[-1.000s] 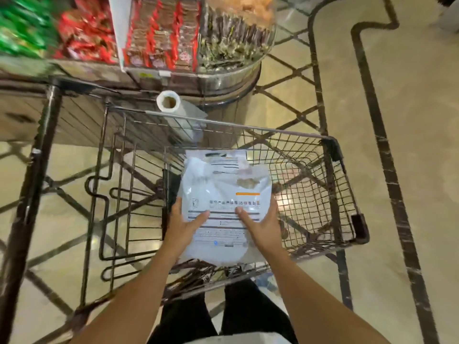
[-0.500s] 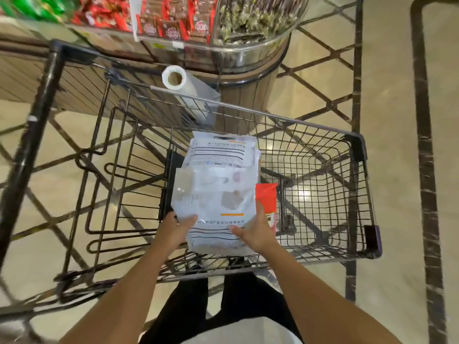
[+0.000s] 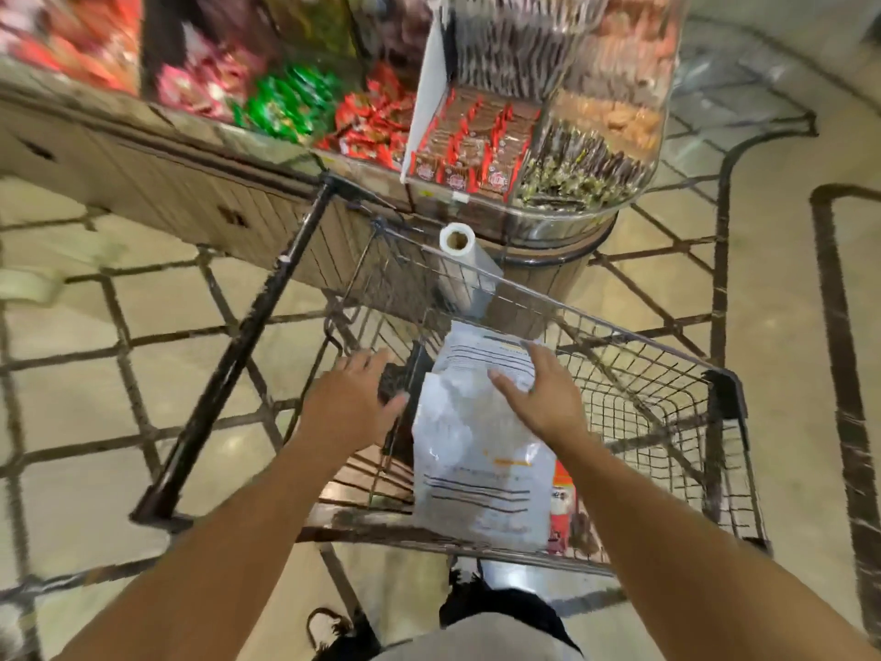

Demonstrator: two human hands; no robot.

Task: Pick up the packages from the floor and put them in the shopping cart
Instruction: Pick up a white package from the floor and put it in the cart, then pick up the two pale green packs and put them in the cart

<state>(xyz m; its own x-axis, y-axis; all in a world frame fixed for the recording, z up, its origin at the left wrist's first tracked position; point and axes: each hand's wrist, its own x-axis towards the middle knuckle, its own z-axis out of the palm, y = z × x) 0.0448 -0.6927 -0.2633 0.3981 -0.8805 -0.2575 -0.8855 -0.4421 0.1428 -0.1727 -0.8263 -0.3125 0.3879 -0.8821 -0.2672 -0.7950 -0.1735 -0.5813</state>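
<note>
Lying in the shopping cart point(image 3: 677, 403), the white package point(image 3: 476, 460) sits just under the spread right hand point(image 3: 543, 393); the left hand point(image 3: 355, 398), fingers loosely spread, hovers beside it.

The wire shopping cart point(image 3: 667, 374) stands on the tiled floor point(image 3: 71, 374) at centre frame. In its basket lie two white packages point(image 3: 476, 469), overlapping, with a red package point(image 3: 562, 498) just beside them at lower right.

Packages point(image 3: 481, 450) inside cart point(image 3: 667, 374), candy counter point(image 3: 476, 150) just beyond.
</note>
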